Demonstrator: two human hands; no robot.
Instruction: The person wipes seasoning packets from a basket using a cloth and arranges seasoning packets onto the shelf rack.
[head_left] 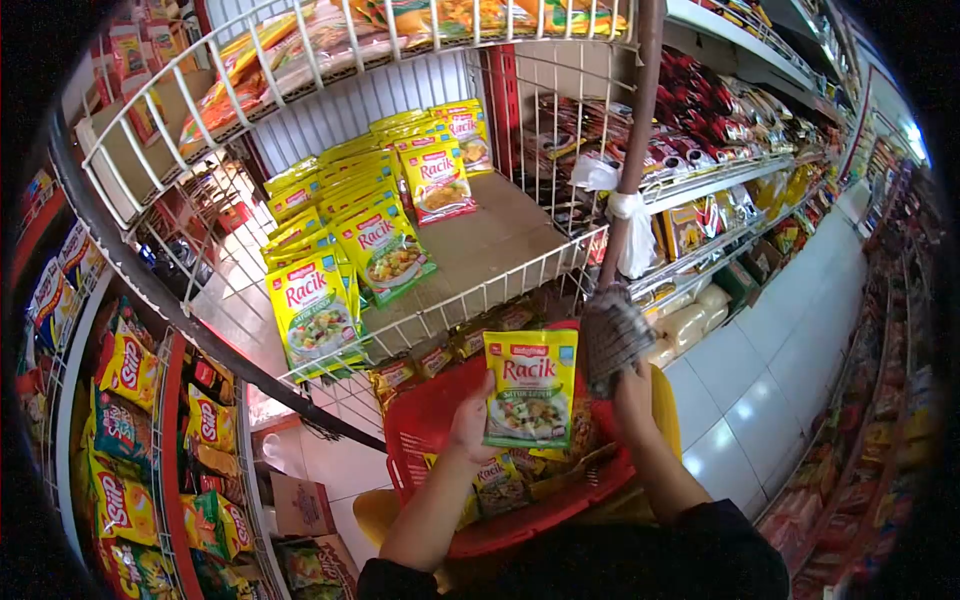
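Observation:
My left hand (470,422) is closed on the left edge of a yellow-green Racik seasoning packet (530,388), its front turned towards me. In my right hand (631,402) is a bunched grey checked cloth (618,340), just right of the packet. Below both hands stands a red plastic basket (415,405) with more seasoning packets (503,487) in it. On the wire rack ahead, rows of similar yellow Racik packets (380,245) stand on a cardboard-lined shelf (500,225).
A brown rack post (640,130) with a white plastic bag (632,235) tied to it rises ahead. Snack bags (125,365) fill shelves on the left. More stocked shelves (720,170) line the right, beside a tiled aisle floor (770,370).

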